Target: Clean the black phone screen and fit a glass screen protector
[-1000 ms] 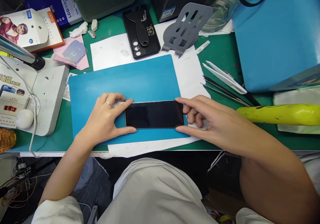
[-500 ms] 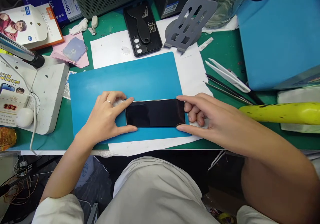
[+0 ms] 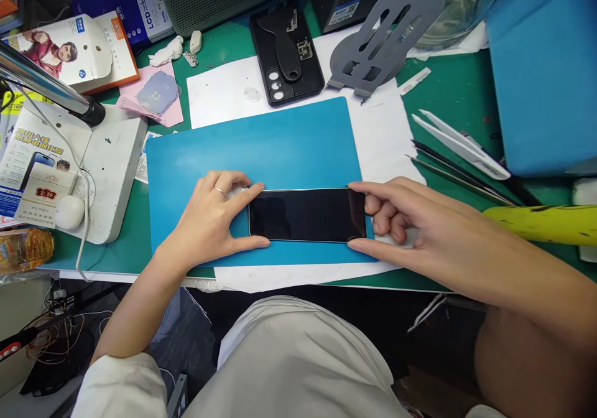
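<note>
A phone with a dark screen lies face up across the lower part of a blue mat. My left hand, with a ring on one finger, grips its left end between thumb and index finger. At the right end, my right hand holds the phone by its long edges, thumb below and index finger above, the other fingers curled. Something whitish shows partly under the curled fingers of each hand; I cannot make out what it is.
Behind the mat are a black phone case and a grey metal stand. White tweezers and dark tweezers lie to the right, near a yellow-green object. A white lamp base stands left, boxes behind it.
The camera view has shifted, so the whole bench appears further right. Both hands keep the same hold on the phone, which has not visibly moved on the mat.
</note>
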A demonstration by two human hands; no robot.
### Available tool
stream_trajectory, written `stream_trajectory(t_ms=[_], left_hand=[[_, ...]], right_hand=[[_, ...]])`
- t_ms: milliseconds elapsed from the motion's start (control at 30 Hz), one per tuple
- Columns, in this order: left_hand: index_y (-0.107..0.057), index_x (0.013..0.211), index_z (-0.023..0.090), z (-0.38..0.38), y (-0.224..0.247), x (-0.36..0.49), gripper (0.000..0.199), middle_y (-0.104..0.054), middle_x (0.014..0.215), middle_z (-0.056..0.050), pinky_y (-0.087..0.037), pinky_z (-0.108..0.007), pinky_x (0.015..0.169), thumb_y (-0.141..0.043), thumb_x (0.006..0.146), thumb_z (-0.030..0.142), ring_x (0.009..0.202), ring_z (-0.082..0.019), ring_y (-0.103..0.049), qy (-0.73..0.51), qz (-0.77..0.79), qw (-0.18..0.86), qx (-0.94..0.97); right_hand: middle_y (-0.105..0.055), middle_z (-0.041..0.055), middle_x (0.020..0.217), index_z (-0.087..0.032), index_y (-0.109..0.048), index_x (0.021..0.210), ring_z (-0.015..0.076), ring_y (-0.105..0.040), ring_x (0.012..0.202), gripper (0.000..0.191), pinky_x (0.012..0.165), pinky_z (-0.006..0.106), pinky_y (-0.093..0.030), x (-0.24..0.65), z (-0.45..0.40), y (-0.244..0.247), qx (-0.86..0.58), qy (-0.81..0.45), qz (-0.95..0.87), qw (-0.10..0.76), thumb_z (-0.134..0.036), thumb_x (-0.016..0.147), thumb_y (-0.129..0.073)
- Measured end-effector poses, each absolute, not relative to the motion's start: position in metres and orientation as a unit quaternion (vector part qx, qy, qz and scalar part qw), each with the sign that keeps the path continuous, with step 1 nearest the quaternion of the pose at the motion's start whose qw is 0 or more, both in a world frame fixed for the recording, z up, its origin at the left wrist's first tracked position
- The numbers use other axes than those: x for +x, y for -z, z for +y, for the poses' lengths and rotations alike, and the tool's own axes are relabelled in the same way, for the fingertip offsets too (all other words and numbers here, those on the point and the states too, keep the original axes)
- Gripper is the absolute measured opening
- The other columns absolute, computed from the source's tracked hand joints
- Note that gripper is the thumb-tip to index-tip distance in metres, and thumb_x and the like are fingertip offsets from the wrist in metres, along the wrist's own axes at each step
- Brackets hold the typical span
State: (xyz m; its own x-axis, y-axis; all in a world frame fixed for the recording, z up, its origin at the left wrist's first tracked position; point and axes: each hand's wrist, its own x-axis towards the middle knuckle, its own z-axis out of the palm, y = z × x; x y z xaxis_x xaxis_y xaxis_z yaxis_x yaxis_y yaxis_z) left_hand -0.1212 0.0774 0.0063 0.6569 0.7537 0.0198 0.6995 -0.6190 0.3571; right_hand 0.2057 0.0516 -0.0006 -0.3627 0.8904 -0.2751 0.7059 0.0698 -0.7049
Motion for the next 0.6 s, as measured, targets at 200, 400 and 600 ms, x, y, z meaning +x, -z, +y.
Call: stream_trajectory(t_ms=[200, 400, 600], left_hand=[[-0.054, 0.146, 0.016, 0.0763, -0.0069, -0.1216, 0.082, -0.058, 0.135, -0.021, -0.044, -0.052, 0.101, -0.066, 0.087, 0.072, 0.118, -0.034, -0.052, -0.08, 0.398, 0.159, 0.9], [-0.048, 0.151, 0.02, 0.0757, -0.0061, -0.1229, 0.086, -0.057, 0.138, -0.02, -0.043, -0.055, 0.103, -0.063, 0.086, 0.075, 0.12, -0.036, -0.054, -0.081, 0.396, 0.166, 0.9], [-0.044, 0.151, 0.014, 0.0761, -0.0098, -0.1264, 0.093, -0.057, 0.14, -0.022, -0.043, -0.054, 0.106, -0.061, 0.085, 0.078, 0.123, -0.037, -0.054, -0.079, 0.384, 0.177, 0.903]], right_hand=[[-0.058, 0.0022, 0.092, -0.03, -0.058, 0.135, 0.0175, -0.058, 0.069, 0.059, 0.058, 0.032, -0.054, 0.2068, 0.0488, 0.0055, -0.56, -0.394, -0.719, 0.121, -0.064, 0.087, -0.067], [-0.059, 0.0042, 0.096, -0.032, -0.056, 0.14, 0.0187, -0.059, 0.071, 0.065, 0.061, 0.034, -0.056, 0.2097, 0.0471, 0.0083, -0.563, -0.401, -0.713, 0.12, -0.066, 0.085, -0.068], [-0.057, 0.0035, 0.101, -0.035, -0.049, 0.147, 0.0175, -0.059, 0.074, 0.07, 0.068, 0.034, -0.058, 0.2123, 0.0458, 0.0093, -0.549, -0.42, -0.711, 0.13, -0.063, 0.086, -0.069]])
